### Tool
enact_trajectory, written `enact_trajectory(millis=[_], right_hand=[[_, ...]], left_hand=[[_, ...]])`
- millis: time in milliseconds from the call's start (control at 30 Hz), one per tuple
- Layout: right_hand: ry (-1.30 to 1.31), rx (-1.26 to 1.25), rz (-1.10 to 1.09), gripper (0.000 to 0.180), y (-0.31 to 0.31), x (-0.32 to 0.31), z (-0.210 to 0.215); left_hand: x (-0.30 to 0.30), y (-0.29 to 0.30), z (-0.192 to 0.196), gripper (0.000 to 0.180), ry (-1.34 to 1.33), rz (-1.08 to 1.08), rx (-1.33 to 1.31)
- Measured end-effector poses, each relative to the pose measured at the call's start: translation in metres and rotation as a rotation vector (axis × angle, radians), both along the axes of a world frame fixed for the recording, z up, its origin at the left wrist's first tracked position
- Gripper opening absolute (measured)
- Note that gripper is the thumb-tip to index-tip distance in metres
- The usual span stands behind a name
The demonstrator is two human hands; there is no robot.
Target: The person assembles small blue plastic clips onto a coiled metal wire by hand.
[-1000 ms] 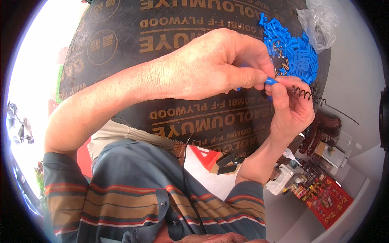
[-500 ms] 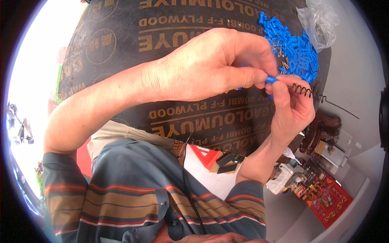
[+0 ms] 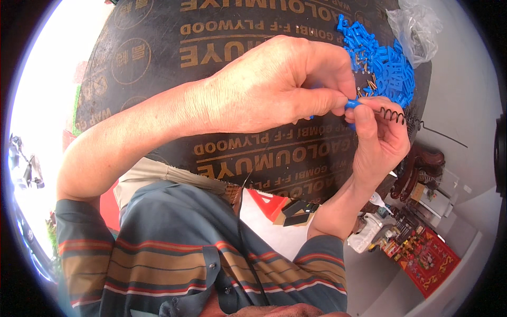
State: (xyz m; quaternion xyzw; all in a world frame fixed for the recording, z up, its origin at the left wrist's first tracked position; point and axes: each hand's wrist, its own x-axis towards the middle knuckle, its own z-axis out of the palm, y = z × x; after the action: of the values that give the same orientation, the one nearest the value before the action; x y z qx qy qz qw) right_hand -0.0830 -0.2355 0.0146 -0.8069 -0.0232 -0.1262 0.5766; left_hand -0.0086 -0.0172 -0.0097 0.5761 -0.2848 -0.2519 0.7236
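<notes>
A small blue plastic piece (image 3: 352,104), rounded like a short tube, is pinched between my two hands above the right part of the board. My left hand (image 3: 285,87) reaches across from the left, thumb and forefinger closed on its left end. My right hand (image 3: 381,138) grips the other end between thumb and fingers. A black coiled wire (image 3: 392,114) shows by the right fingers; whether it joins the blue piece is hidden. Past that hand, a thin straight wire (image 3: 446,134) runs rightward. More blue shows below the fingers, mostly covered.
Behind my hands lies a heap of blue plastic parts (image 3: 393,71) with several brass-coloured screws (image 3: 372,83) at its near side. A clear plastic bag (image 3: 417,34) sits at the dark plywood board's (image 3: 158,63) far right edge. Small black boxes (image 3: 299,212) lie below the near edge.
Both hands keep their grip on the blue piece, with only very slight finger movement. The coiled wire has shifted slightly. The heap has not moved.
</notes>
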Motion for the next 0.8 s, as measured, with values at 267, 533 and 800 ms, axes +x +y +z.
enact_trajectory(millis=[267, 533, 800], right_hand=[[-0.014, 0.028, 0.035, 0.015, -0.001, 0.003, 0.002], [0.084, -0.007, 0.002, 0.013, -0.001, -0.001, 0.004], [0.055, -0.012, 0.027, 0.010, 0.000, 0.001, 0.003]], left_hand=[[0.001, -0.004, -0.009, 0.011, -0.082, 0.022, -0.054], [0.000, 0.000, -0.001, 0.013, 0.087, -0.055, 0.010], [0.000, -0.003, -0.008, 0.015, -0.056, 0.011, -0.003]])
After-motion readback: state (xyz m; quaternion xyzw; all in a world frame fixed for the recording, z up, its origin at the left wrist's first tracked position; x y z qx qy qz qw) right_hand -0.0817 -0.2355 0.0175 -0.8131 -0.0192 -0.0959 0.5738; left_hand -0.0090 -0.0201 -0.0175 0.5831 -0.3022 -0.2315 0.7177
